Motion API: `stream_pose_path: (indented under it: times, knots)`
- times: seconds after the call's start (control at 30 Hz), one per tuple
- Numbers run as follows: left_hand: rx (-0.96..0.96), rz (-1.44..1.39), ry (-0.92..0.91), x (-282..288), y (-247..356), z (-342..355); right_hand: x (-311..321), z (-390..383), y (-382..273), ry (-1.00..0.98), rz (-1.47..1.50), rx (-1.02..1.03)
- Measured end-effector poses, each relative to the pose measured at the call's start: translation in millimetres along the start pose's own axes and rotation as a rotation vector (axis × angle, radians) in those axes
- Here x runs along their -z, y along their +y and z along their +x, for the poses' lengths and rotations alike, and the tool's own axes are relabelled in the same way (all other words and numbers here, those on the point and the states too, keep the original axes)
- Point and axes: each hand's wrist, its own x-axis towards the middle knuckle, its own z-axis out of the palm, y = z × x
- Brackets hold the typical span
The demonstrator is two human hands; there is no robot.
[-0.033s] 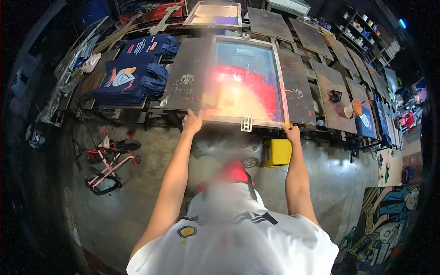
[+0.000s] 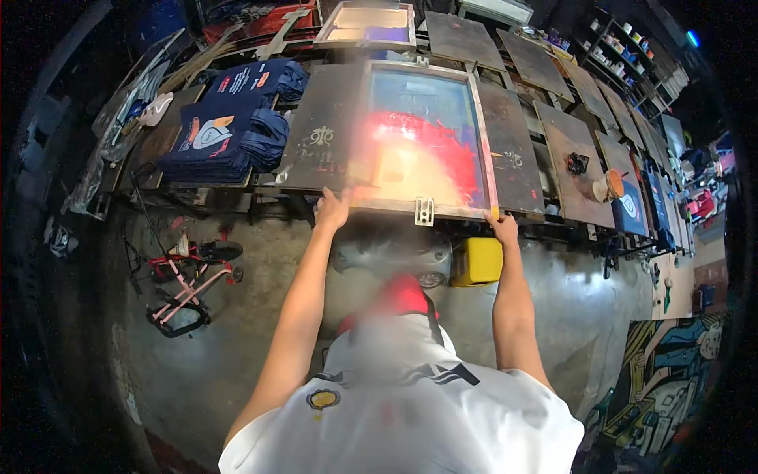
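Steadying step, apparently: the paint-smeared screen frame [image 2: 433,142] lies over the worktop [image 2: 320,93]. The right hand [image 2: 504,227] appears clamped on its near-right corner; the left hand [image 2: 332,210] is at the near-left corner, its grip unclear. Shifting the frame would call for both hands together.

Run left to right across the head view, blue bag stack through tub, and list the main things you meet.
Blue bag stack → left hand → near screen → right hand → black lump → tub.
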Motion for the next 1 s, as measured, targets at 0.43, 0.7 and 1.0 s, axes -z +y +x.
stream_pose_path:
  times: [0.43, 0.7, 1.0]
  knots:
    - [-0.032, -0.029, -0.039, 16, 4, 14, -14, -1, -4, 0.018, 0.092, -0.059]
    - [0.010, 0.043, -0.014, 15, 10, 9, -20, 6, 10, 0.028, 0.020, -0.047]
    - [0.022, 0.058, -0.024, 15, 18, 13, -17, 11, 14, 0.005, -0.004, -0.036]
